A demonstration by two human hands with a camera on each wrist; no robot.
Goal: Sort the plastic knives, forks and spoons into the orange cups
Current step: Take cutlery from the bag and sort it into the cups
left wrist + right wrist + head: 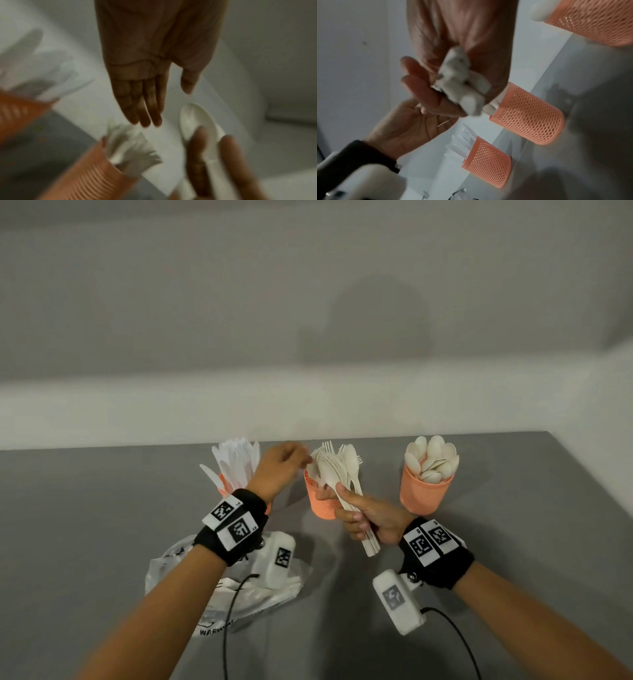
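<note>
knives (236, 460) stand in the orange cup (487, 164) left of the middle cup (322, 501), which i take as your landmark; a clear plastic bag (219, 583) lies on the bench (85, 525) nearer you than that. your left hand (279, 467) hovers just left of the middle cup's rim; the left wrist view shows its fingers (142, 108) straight and apart, holding nothing. forks (133, 146) fill the middle cup. directly in front of it your right hand (366, 518) is clamped round a mixed bundle (346, 477) of cream forks and spoons, heads up. right of the middle cup, the third cup (426, 491) holds spoons (431, 457).

you seem to be mid-sort, picking one piece at a time out of the bundle. the next move probably calls for pinching a single head without dragging its neighbours loose, then dropping it in the matching cup.

only the left wrist view shows a spoon bowl (195, 121) topping the bundle; only the right wrist view shows the handle ends (462, 86) bunched in your palm and the mesh of the cups.
</note>
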